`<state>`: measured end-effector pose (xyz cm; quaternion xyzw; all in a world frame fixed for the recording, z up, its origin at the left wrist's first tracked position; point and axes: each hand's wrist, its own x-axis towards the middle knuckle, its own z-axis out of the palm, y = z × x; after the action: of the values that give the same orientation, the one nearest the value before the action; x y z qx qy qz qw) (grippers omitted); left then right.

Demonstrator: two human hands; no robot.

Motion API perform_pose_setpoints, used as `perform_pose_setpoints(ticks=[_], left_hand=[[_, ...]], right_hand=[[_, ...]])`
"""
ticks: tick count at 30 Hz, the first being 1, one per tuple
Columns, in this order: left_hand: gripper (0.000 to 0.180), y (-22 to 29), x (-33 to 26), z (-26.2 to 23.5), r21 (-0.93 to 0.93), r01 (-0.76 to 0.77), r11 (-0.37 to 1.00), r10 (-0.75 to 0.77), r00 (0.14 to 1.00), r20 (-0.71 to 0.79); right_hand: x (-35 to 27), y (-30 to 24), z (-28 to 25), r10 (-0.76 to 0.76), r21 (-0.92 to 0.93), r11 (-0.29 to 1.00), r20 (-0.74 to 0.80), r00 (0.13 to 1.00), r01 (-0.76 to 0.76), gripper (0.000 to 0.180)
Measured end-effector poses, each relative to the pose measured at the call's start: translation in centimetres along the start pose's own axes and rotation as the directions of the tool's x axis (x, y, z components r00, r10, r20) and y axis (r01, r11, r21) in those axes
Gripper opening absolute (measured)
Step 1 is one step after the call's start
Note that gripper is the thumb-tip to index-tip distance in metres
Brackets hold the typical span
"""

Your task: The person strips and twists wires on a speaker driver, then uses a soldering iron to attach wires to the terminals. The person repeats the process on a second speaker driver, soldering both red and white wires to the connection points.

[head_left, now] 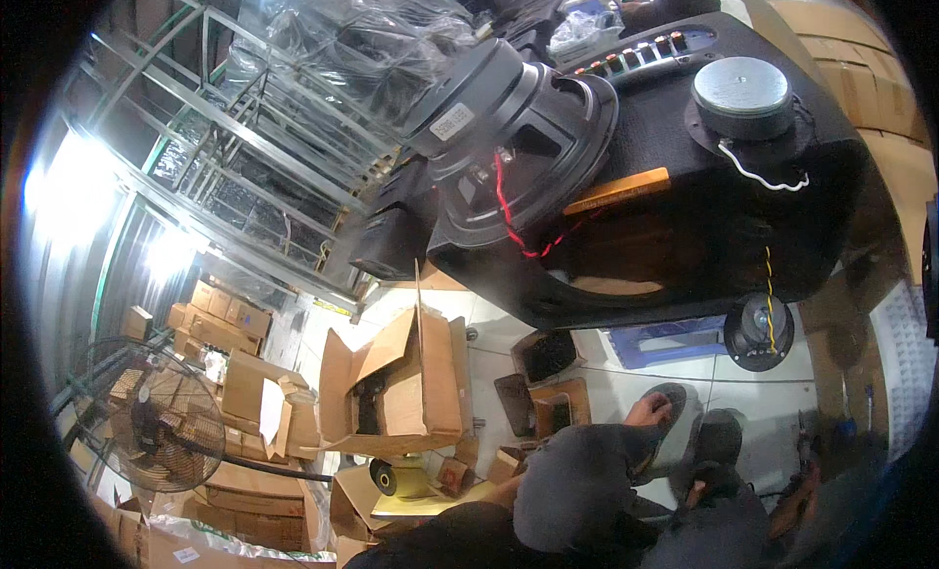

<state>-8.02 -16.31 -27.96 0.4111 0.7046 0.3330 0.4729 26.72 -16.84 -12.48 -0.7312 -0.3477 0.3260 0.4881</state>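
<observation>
A black speaker cabinet (pixel 685 207) with a large round opening lies in front of me. On it rests a big woofer (pixel 509 138) with red wires, beside a gold strip (pixel 616 189). A silver-capped driver (pixel 741 97) trails a white wire, and a small speaker (pixel 761 332) sits below on a yellow-and-black wire. My left hand (pixel 504 493), mostly hidden by my clothes, is low beside small cardboard boxes (pixel 507 465); its fingers do not show. At the lower right my right hand (pixel 797 500) closes around a dark, slim tool (pixel 804 440) whose kind is unclear.
An open carton (pixel 396 383) and small boxes of dark parts (pixel 559 409) stand on the tiled floor, near a yellow stool (pixel 430 500). A black fan (pixel 156 422) and more cartons fill the left. My slippered foot (pixel 657 409) is below the cabinet. Metal frames (pixel 264 129) stand behind.
</observation>
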Motion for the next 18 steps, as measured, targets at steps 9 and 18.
perform_pose_setpoints(ticks=[9,18], left_hand=[[0.021,0.2,-0.1,0.1,0.073,0.025,0.997,-0.024,1.000,-0.019],[0.018,-3.1,0.9,0.9,-0.101,-0.016,0.995,0.013,1.000,-0.027]], right_hand=[[0.7,-0.2,1.4,-0.001,0.012,1.000,0.051,0.999,0.001,0.037],[0.2,-0.4,1.0,-0.012,0.037,0.999,0.056,0.998,0.010,0.037]])
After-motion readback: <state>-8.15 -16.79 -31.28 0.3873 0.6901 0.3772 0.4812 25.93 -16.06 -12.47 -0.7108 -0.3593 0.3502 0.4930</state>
